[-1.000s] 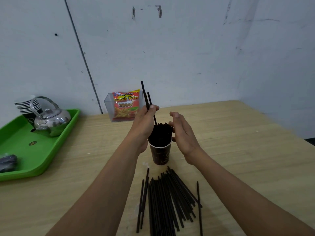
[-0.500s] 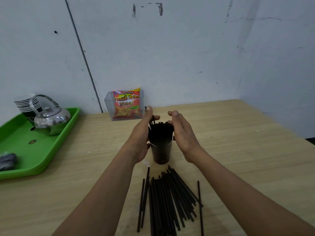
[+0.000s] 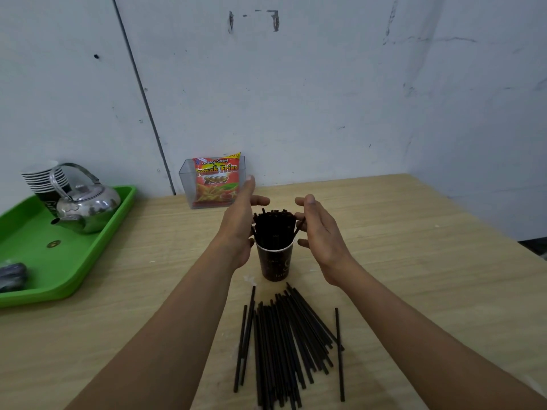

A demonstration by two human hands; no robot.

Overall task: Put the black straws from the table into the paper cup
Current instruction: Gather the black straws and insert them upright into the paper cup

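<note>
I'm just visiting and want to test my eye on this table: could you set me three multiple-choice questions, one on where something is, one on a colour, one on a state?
1. Where do the loose straws lie?
A. on the tray
B. on the table, nearer the person than the paper cup
C. behind the cup

2. What colour is the tray?
A. green
B. red
C. blue

3. How are the hands?
A. both fists closed
B. flat on the table
C. open either side of the cup

Answers: 1 B, the pile lies in front of the cup. 2 A, it is bright green. 3 C, left hand and right hand flank the cup's straws, fingers spread.
</note>
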